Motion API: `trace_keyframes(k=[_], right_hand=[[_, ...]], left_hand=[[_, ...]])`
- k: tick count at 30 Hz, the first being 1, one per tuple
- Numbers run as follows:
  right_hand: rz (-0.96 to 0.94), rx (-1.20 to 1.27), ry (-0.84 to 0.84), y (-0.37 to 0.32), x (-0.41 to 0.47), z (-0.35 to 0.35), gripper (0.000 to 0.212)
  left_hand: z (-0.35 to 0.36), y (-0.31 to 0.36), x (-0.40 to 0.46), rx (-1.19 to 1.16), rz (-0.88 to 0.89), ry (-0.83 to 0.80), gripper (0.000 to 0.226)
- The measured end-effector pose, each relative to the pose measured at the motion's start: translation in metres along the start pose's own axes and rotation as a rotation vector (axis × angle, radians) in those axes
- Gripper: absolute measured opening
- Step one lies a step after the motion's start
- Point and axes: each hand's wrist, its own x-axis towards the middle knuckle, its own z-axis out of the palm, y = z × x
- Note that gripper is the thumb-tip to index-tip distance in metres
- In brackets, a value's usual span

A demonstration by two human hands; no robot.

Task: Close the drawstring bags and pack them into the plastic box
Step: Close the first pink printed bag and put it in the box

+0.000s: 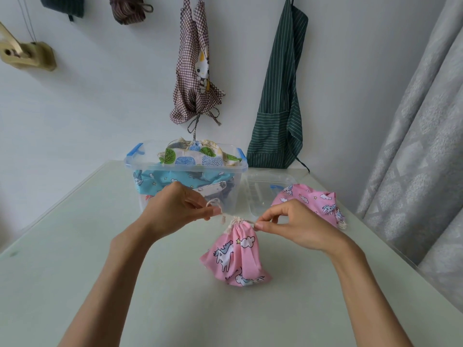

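Note:
A pink unicorn drawstring bag [235, 256] hangs just above the table, its mouth gathered tight at the top. My left hand [175, 209] pinches the cream cord on the bag's left side. My right hand [288, 224] pinches the cord on the right side. Behind them stands the clear plastic box [233, 167] with blue clips, holding several bags: a blue one low down and a white tree-print one [193, 156] on top. A second pink unicorn bag [313, 201] lies on the table to the right.
The box's clear lid [263, 196] lies flat beside the box, partly under the second pink bag. Aprons [278, 96] hang on the wall behind the table. A grey curtain [413, 146] runs along the table's right edge.

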Motion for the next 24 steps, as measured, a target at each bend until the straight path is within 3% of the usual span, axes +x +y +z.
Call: trace_keyframes(k=[3, 7, 8, 11, 14, 18, 21, 23, 24], right_hand=[[-0.021, 0.1, 0.014, -0.002, 0.002, -0.002, 0.011], [-0.022, 0.062, -0.116, -0.009, 0.006, 0.019, 0.013], [-0.009, 0.044, -0.114, -0.007, 0.007, 0.029, 0.013], [0.064, 0.003, 0.003, 0.006, 0.004, 0.053, 0.012], [0.152, -0.007, 0.002, 0.019, -0.011, 0.066, 0.022], [0.207, -0.036, -0.03, 0.027, -0.026, 0.075, 0.02], [0.156, 0.201, 0.012, 0.017, -0.032, 0.068, 0.016], [0.17, 0.35, -0.142, 0.008, -0.037, 0.062, 0.041], [0.146, 0.3, -0.228, 0.006, -0.04, 0.062, 0.053]], left_hand=[[0.0, 0.003, 0.005, 0.049, -0.045, 0.053, 0.035], [-0.002, 0.005, 0.007, 0.283, -0.223, 0.092, 0.062], [-0.003, 0.008, 0.003, 0.261, -0.208, 0.035, 0.068], [0.004, 0.018, -0.018, 0.27, -0.059, -0.333, 0.08], [0.021, 0.009, -0.034, 0.396, -0.039, -0.533, 0.066], [0.045, -0.01, -0.041, 0.374, -0.08, -0.45, 0.042], [0.051, -0.019, -0.045, 0.313, -0.119, -0.377, 0.038], [0.054, -0.022, -0.046, 0.298, -0.155, -0.384, 0.04], [0.054, -0.022, -0.045, 0.294, -0.167, -0.394, 0.041]])
